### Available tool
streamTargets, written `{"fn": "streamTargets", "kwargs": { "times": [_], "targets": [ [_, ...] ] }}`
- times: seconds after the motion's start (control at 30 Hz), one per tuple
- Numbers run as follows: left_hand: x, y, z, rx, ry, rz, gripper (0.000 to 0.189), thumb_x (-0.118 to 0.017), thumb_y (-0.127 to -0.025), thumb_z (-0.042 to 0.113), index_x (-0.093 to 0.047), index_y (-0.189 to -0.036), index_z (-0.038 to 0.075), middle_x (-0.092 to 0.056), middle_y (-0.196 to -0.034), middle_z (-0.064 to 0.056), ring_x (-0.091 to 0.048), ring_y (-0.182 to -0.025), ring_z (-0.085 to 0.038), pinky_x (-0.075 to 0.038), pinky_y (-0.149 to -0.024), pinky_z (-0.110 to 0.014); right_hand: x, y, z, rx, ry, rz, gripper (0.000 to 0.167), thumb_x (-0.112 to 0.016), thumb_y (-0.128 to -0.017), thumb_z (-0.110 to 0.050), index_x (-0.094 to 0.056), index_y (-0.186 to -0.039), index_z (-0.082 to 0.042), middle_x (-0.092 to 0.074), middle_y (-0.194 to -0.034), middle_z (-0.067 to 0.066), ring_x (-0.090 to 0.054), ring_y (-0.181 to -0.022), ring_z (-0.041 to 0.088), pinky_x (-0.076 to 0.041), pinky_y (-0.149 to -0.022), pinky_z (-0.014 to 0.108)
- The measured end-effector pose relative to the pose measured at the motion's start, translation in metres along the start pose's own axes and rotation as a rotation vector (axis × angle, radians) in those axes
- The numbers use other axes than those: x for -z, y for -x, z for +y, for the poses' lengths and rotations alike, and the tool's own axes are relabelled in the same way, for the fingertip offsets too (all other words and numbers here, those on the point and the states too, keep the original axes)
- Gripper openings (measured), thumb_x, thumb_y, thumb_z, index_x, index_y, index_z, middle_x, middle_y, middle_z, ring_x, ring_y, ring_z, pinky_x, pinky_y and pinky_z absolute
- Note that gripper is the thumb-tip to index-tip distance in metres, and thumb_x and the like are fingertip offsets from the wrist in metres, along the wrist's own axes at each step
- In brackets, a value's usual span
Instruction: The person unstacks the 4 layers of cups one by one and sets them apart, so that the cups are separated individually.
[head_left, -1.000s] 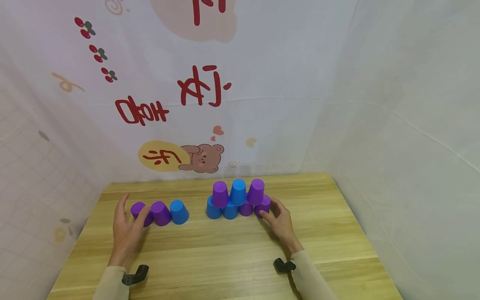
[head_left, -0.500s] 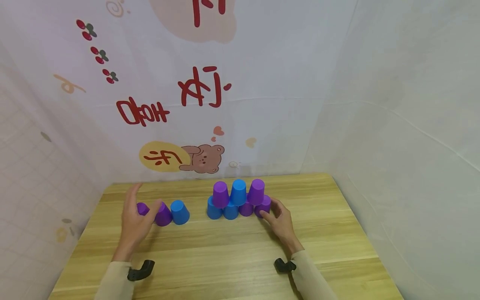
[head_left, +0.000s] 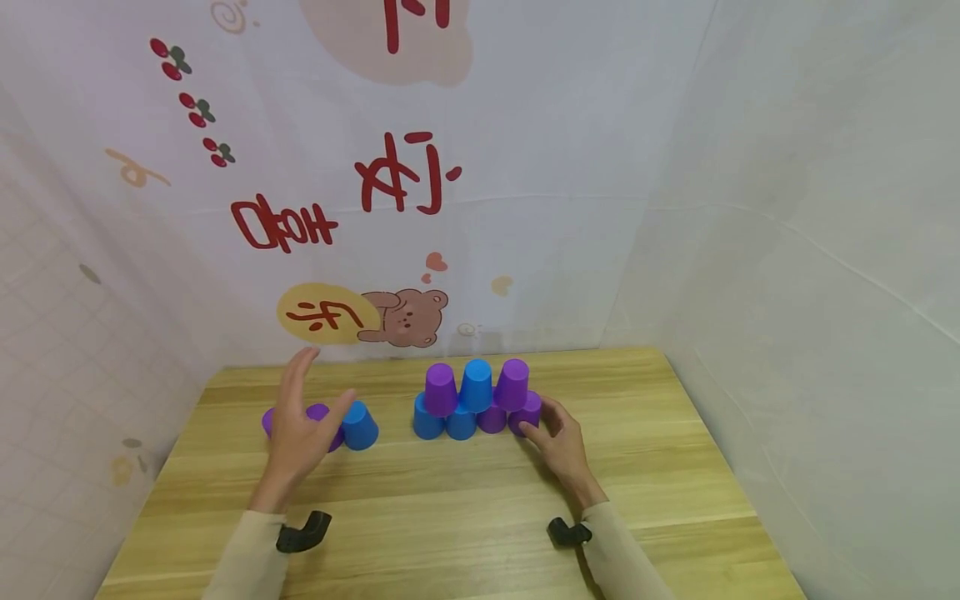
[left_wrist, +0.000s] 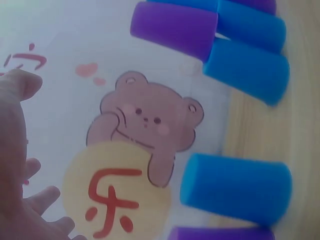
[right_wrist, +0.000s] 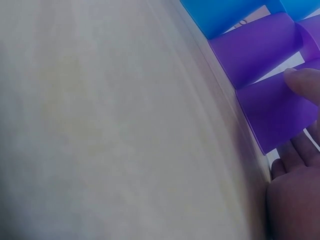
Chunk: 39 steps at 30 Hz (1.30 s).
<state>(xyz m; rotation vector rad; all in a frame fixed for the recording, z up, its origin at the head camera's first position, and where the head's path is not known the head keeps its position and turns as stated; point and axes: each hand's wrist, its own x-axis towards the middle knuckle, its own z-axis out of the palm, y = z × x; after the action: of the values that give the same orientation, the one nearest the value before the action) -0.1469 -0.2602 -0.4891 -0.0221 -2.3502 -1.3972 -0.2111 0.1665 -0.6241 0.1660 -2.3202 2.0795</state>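
In the head view, upside-down cups form a two-tier stack. Its lower row has a blue cup (head_left: 428,422), another blue cup (head_left: 461,425), a purple cup (head_left: 492,418) and an end purple cup (head_left: 527,410). Above them sit a purple cup (head_left: 441,390), a blue cup (head_left: 476,385) and a purple cup (head_left: 513,383). My right hand (head_left: 564,447) holds the end purple cup between thumb and fingers. My left hand (head_left: 300,437), thumb and fingers spread and holding nothing, is raised over the left row, partly hiding two purple cups beside a blue cup (head_left: 360,427).
The wooden table (head_left: 450,525) backs onto a white printed curtain (head_left: 540,233) with a bear drawing (head_left: 411,318). More curtain hangs on both sides. Bare tabletop separates the left row from the stack. Each wrist wears a black bracket (head_left: 303,532).
My left hand has moved right and away from me, from the leftmost purple cup toward the blue one. My right hand and the stack have stayed put.
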Motion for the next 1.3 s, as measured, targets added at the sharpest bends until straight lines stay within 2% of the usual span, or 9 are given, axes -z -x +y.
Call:
{"fn": "streamTargets", "kwargs": {
  "times": [0.2, 0.5, 0.8, 0.97, 1.17, 1.3],
  "targets": [
    [-0.012, -0.005, 0.008, -0.064, 0.021, -0.003, 0.087, -0.084, -0.100, 0.018, -0.041, -0.175, 0.019, -0.031, -0.186, -0.012, -0.026, -0.174, -0.044, -0.023, -0.135, -0.083, 0.000, -0.001, 0.000, 0.009, -0.004, 0.008, 0.060, -0.088, -0.097, -0.005, -0.064, -0.152, -0.004, -0.069, -0.156, 0.017, -0.060, -0.155, 0.035, -0.047, -0.122, 0.010],
    [-0.026, -0.008, 0.023, -0.045, 0.070, -0.045, 0.087, -0.083, -0.101, 0.023, -0.039, -0.176, 0.029, -0.030, -0.187, -0.006, -0.023, -0.175, -0.041, -0.022, -0.135, -0.084, -0.001, 0.000, 0.000, 0.003, 0.009, 0.005, 0.060, -0.089, -0.097, -0.007, -0.064, -0.152, -0.004, -0.068, -0.158, 0.018, -0.058, -0.157, 0.037, -0.046, -0.122, 0.010],
    [-0.050, -0.008, 0.031, -0.109, 0.087, -0.082, 0.086, -0.084, -0.100, 0.025, -0.042, -0.174, 0.027, -0.032, -0.187, -0.003, -0.026, -0.175, -0.038, -0.023, -0.137, -0.081, -0.001, -0.001, -0.002, 0.009, -0.007, 0.011, 0.060, -0.088, -0.097, -0.006, -0.064, -0.152, -0.002, -0.068, -0.157, 0.019, -0.059, -0.157, 0.037, -0.046, -0.122, 0.009],
    [-0.061, -0.006, 0.033, -0.090, 0.121, -0.115, 0.084, -0.083, -0.100, 0.029, -0.042, -0.174, 0.030, -0.033, -0.186, -0.003, -0.028, -0.174, -0.036, -0.023, -0.137, -0.080, -0.001, 0.000, -0.001, 0.009, -0.005, 0.015, 0.060, -0.088, -0.097, -0.005, -0.064, -0.152, -0.002, -0.068, -0.157, 0.020, -0.058, -0.157, 0.037, -0.046, -0.122, 0.009],
    [-0.076, -0.006, 0.033, -0.070, 0.119, -0.161, 0.084, -0.083, -0.100, 0.034, -0.042, -0.173, 0.035, -0.032, -0.187, 0.001, -0.027, -0.175, -0.035, -0.023, -0.136, -0.082, -0.002, 0.002, 0.000, 0.005, 0.011, 0.019, 0.061, -0.088, -0.097, -0.007, -0.064, -0.153, -0.003, -0.067, -0.159, 0.019, -0.058, -0.158, 0.037, -0.046, -0.124, 0.013],
    [-0.086, -0.005, 0.031, -0.087, 0.107, -0.193, 0.086, -0.083, -0.100, 0.035, -0.040, -0.174, 0.031, -0.033, -0.186, -0.002, -0.027, -0.175, -0.036, -0.024, -0.137, -0.080, -0.004, 0.002, 0.000, 0.010, 0.002, 0.018, 0.061, -0.088, -0.097, -0.006, -0.064, -0.153, -0.003, -0.067, -0.158, 0.020, -0.057, -0.158, 0.038, -0.046, -0.123, 0.011]
  ]
}}
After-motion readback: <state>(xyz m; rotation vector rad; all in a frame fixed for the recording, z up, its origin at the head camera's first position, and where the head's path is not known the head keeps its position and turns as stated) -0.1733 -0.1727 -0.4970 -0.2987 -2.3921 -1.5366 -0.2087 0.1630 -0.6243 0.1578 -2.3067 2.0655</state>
